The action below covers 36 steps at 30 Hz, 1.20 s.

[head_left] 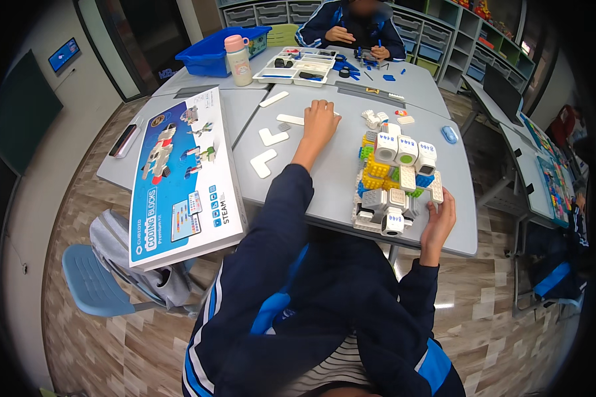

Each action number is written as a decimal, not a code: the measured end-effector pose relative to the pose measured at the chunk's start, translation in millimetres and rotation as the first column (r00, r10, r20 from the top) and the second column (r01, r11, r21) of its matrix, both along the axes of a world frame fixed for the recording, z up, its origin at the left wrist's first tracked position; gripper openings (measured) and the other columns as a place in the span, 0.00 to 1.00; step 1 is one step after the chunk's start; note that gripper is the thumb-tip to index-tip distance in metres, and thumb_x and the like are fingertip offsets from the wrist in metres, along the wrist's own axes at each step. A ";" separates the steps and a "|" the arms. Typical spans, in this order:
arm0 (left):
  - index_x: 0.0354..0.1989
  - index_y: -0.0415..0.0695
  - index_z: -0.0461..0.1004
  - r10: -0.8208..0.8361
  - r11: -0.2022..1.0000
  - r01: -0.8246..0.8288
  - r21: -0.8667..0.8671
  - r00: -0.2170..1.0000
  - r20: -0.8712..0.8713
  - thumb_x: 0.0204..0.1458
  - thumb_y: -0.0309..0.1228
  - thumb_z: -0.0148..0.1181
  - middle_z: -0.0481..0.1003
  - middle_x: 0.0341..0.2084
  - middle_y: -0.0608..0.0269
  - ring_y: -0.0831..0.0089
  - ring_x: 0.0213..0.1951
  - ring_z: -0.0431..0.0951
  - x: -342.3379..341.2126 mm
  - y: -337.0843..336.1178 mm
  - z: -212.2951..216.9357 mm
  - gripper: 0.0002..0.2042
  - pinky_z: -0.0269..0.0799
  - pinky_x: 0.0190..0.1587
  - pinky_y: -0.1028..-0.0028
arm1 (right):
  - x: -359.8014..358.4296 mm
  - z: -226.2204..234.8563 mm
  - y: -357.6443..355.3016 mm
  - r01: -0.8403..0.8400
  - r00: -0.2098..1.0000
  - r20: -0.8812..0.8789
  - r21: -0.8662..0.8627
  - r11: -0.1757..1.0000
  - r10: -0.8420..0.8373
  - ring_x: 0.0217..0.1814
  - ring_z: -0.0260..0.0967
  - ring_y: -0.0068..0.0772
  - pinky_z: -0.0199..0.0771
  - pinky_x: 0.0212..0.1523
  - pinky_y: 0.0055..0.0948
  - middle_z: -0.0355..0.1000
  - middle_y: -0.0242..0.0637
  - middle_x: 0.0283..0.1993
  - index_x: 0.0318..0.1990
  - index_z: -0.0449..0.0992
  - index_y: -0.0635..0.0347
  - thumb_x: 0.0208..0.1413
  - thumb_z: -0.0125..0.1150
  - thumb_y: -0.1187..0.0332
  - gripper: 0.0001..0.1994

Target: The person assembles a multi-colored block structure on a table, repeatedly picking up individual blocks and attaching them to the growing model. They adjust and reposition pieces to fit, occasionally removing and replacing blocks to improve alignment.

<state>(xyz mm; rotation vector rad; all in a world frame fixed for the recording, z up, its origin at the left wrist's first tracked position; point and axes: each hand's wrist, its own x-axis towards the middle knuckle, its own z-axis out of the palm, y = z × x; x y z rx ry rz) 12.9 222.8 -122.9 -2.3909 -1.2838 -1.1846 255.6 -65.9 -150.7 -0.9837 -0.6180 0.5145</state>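
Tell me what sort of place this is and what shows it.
Probably a classroom for building with blocks: a block model and a kit box rest on the table, and shelves stand behind.

Block model [392, 177] and white pieces [273, 137] on a table [334, 192].
The left grip [320, 122] covers part of a white bar [290, 120]; the right grip [441, 217] is at the model's right side. A box [187, 178] lies left; a co-worker [351, 30] sits opposite.

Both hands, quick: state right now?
Left hand: fingers curled over the white strip; grip cannot be told.
Right hand: loosely curled beside the block model; grip cannot be told.
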 end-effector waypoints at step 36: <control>0.49 0.42 0.78 -0.565 0.823 0.524 0.218 0.793 0.227 0.40 0.33 0.78 0.77 0.48 0.56 0.55 0.53 0.73 16.2 -244.9 143.7 0.25 0.69 0.56 0.60 | -15.7 140.8 -49.4 -0.394 0.858 0.394 0.092 0.915 0.330 0.45 0.71 0.21 0.70 0.45 0.22 0.76 0.42 0.55 0.54 0.73 0.66 0.63 0.52 0.69 0.15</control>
